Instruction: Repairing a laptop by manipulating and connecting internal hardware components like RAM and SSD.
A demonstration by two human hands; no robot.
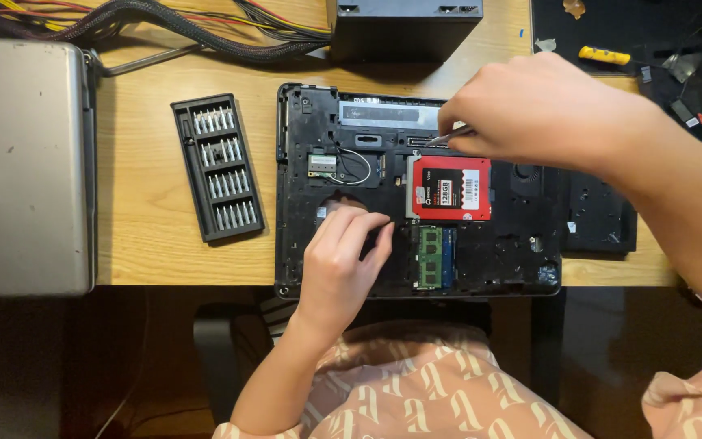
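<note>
An opened black laptop base [302, 162] lies bottom up on the wooden table, its insides exposed. A red and black drive [451, 189] sits in its bay, with green memory modules [430, 257] just below. My right hand [542, 110] grips a thin metal screwdriver [448, 136] whose tip touches the laptop just above the drive's upper left corner. My left hand [343, 256] rests flat on the laptop's lower middle, fingers pressing on the black casing beside the memory.
A black tray of screwdriver bits [217, 168] lies left of the laptop. A closed silver laptop [24, 167] sits far left. A black power supply [404, 24] with bundled cables stands behind. A yellow-handled tool [604, 55] and a black cover panel [599, 215] lie at right.
</note>
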